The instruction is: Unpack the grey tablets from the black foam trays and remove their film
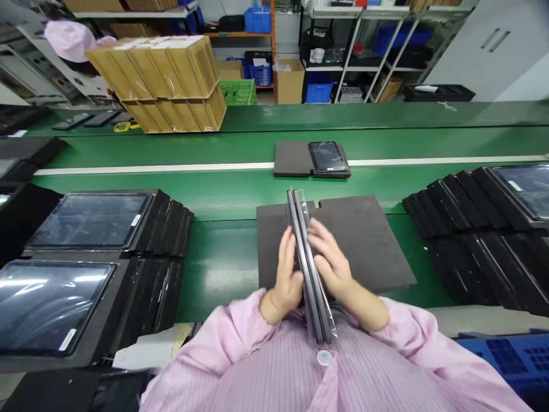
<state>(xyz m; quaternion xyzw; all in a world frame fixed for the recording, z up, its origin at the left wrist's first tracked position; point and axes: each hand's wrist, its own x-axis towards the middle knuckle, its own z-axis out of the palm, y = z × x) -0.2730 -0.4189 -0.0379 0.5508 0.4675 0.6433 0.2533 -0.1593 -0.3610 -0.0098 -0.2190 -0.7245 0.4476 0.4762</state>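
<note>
Two thin tablets stand on edge, side by side, in clear plastic film that sticks out at the far and near ends. My left hand presses flat against their left side, fingers pointing away from me. On the right side rests my right hand, its fingers bent a little against the film. The pair is gripped between both palms and fingers, with its near end close to my shirt front. Beneath it on the green bench lies a dark grey foam sheet. Whether the tablets touch the foam I cannot tell.
Foam-padded tablet stacks stand at the left and right. Ahead on the green belt, another tablet lies on foam pads. Cardboard trays are piled at the far left, near a person in a pink cap.
</note>
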